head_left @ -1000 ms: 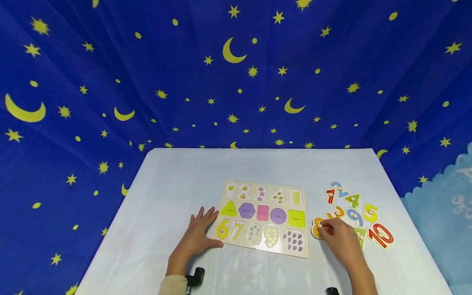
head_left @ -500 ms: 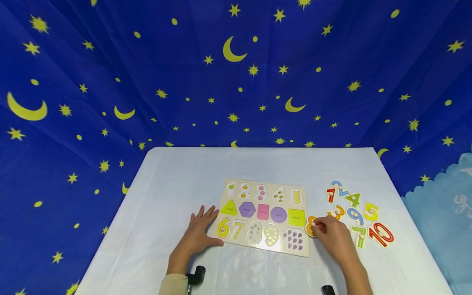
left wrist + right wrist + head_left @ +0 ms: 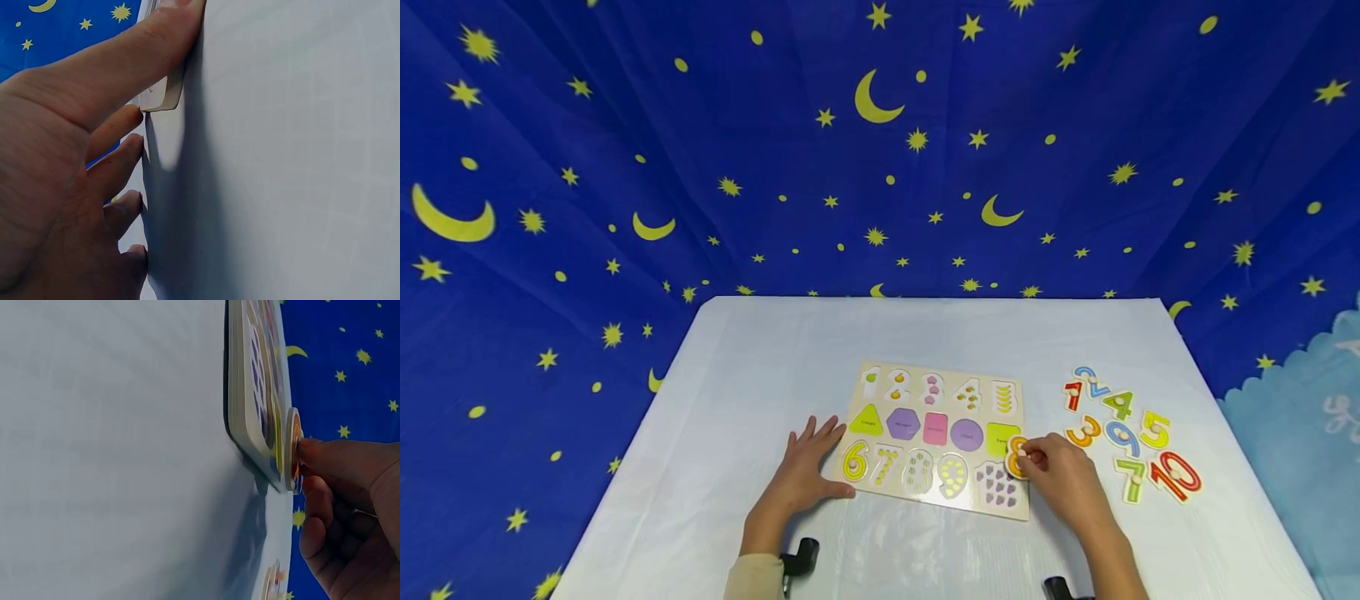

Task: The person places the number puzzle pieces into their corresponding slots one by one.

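A wooden number puzzle board (image 3: pixel 887 442) lies on the white table, with fruit-printed number recesses and a middle row of coloured shapes. The yellow number 6 piece (image 3: pixel 854 462) sits in its lower left recess. My left hand (image 3: pixel 805 471) rests at the board's left edge, fingers spread, the thumb touching its lower left corner in the left wrist view. My right hand (image 3: pixel 1063 479) pinches the orange number 8 piece (image 3: pixel 1016 457) by its knob, over the board's right edge. In the right wrist view this puzzle piece (image 3: pixel 292 450) stands just above the board's surface.
Loose number pieces lie right of the board: a red 1 (image 3: pixel 1072 396), blue 2 (image 3: pixel 1092 382), green 4 (image 3: pixel 1117 406), orange 3 (image 3: pixel 1083 432), blue 9 (image 3: pixel 1122 439), yellow 5 (image 3: pixel 1154 430), green 7 (image 3: pixel 1131 480) and red 10 (image 3: pixel 1176 477). A blue starry cloth (image 3: pixel 805 150) hangs behind the table.
My right hand has moved left with the number 8 piece, from beside the loose pieces to over the board's right edge. The green 7 has come into full view. My left hand stays put.
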`<state>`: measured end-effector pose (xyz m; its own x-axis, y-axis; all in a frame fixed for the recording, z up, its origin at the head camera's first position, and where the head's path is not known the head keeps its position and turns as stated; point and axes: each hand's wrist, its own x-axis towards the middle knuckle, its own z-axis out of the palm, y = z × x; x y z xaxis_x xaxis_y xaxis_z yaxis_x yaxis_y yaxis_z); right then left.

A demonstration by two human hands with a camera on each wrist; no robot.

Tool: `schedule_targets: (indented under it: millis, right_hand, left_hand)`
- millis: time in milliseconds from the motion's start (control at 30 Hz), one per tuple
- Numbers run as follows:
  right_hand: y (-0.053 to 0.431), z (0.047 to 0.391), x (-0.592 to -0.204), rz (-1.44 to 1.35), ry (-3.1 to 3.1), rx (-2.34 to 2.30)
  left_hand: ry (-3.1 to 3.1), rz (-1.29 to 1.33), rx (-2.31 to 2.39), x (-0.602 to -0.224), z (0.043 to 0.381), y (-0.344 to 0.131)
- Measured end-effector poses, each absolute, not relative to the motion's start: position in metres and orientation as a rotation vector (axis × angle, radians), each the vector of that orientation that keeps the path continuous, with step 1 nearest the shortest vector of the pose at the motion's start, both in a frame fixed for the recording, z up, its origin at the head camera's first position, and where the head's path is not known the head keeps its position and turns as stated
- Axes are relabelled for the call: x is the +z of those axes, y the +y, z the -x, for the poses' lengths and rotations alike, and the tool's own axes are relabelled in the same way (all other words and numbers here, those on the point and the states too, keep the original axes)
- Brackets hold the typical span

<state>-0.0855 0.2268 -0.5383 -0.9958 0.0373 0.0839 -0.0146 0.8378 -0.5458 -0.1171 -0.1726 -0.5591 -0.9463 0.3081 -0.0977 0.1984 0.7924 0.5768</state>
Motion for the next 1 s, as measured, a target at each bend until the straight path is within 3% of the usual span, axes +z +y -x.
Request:
schedule_targets:
  millis: [1000]
  right_hand:
    - [0.184,0.092,-0.536,-0.049,-2.982,0.9]
  left_hand:
    - [2.777,-0.398,0.917,-0.556,0.115,-0.174]
